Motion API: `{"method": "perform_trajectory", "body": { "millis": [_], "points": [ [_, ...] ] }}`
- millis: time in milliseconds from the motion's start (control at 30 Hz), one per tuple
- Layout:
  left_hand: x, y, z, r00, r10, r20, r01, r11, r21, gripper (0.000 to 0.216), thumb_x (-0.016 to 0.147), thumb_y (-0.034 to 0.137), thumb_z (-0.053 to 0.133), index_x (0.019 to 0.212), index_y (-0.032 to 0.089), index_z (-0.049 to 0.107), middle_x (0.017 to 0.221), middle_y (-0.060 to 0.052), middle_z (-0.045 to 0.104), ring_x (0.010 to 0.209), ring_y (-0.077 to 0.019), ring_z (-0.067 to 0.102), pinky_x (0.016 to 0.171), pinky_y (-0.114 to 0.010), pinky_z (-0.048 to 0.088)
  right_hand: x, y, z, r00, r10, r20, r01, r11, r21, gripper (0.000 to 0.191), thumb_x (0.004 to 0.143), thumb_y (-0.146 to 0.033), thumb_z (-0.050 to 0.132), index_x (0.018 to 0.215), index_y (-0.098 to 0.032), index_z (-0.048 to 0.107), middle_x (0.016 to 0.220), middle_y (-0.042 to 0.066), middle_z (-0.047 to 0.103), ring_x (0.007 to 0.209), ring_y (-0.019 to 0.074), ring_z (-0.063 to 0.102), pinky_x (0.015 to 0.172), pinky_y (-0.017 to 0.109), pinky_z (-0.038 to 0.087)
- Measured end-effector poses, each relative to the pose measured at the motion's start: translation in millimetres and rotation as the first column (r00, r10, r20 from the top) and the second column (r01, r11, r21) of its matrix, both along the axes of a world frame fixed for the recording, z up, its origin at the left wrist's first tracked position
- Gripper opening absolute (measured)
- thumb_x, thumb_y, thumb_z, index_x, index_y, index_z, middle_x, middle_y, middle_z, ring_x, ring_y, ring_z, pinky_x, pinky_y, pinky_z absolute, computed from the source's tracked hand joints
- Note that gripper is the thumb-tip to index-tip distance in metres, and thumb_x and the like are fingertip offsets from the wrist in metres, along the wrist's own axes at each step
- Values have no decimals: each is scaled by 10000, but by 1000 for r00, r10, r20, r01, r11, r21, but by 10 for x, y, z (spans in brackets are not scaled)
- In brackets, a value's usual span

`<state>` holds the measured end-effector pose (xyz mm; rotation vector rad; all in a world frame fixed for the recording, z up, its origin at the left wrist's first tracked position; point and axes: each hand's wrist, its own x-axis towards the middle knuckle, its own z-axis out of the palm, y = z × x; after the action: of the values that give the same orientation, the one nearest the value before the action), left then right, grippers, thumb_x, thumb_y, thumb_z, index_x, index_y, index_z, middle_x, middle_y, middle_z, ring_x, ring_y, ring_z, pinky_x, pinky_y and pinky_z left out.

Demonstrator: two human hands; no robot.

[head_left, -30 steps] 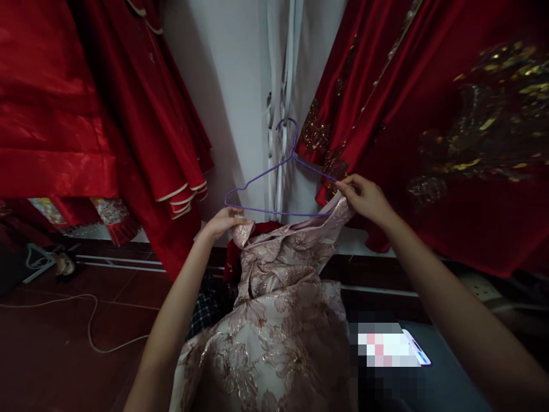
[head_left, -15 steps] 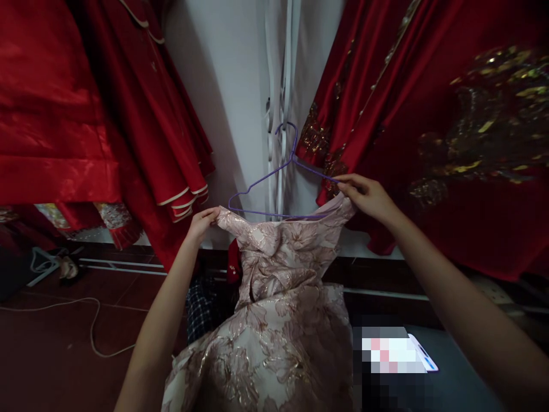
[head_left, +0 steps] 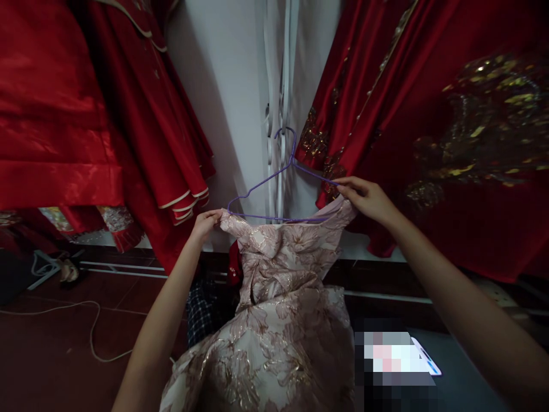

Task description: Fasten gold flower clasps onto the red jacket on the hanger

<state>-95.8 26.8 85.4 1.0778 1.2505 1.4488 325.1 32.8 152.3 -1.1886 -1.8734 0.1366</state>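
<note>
A pale pink floral dress [head_left: 274,337] with a metallic sheen stretches between my two hands and falls toward me. My left hand [head_left: 208,222] pinches its left shoulder edge. On the other side, my right hand [head_left: 364,197] grips the right shoulder together with the end of a purple hanger [head_left: 268,182]. The hanger's right arm runs inside the dress's neckline, while its left end sits right at the left shoulder edge, close to my left fingertips. Its hook points up, in front of a white upright, and I cannot tell whether it touches anything.
Red garments [head_left: 55,114] hang on the left, and red gowns with gold sequins [head_left: 472,131] hang on the right. A lit phone [head_left: 426,357], partly pixelated, lies at lower right. A white cable [head_left: 96,326] and shoes [head_left: 68,272] are on the floor at left.
The left end of the hanger has come down to the dress's left shoulder edge, near my left fingers. Both hands keep their hold; the view has shifted slightly.
</note>
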Motion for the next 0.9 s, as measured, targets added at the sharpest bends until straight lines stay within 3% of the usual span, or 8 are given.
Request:
{"method": "perform_trajectory", "body": {
  "millis": [233,567,900],
  "points": [
    [-23,24,23,998,-57,-17,57,998,13,367,564,336,741,838,105,658,676,-41,643,569,-90,548,579,-214,413,-12,-23,9,1000,5,-5,-5,1000,8,322,790,-414,502,1045,-260,622,872,14,668,781,182,599,702,323,464],
    [-160,25,-116,989,-135,63,135,991,1,318,609,284,708,866,110,642,805,-79,669,688,-116,604,678,-234,452,29,40,-31,1000,31,-7,-31,999,28,333,792,-415,508,1049,-237,623,906,30,669,805,197,596,747,359,461],
    [-174,-53,15,990,-141,11,141,990,23,320,605,317,727,857,136,650,813,-62,658,703,-107,585,694,-230,447,28,36,-40,999,35,-7,-34,999,19,338,799,-427,503,1060,-248,619,932,24,663,825,190,589,755,325,447]
  ]
}}
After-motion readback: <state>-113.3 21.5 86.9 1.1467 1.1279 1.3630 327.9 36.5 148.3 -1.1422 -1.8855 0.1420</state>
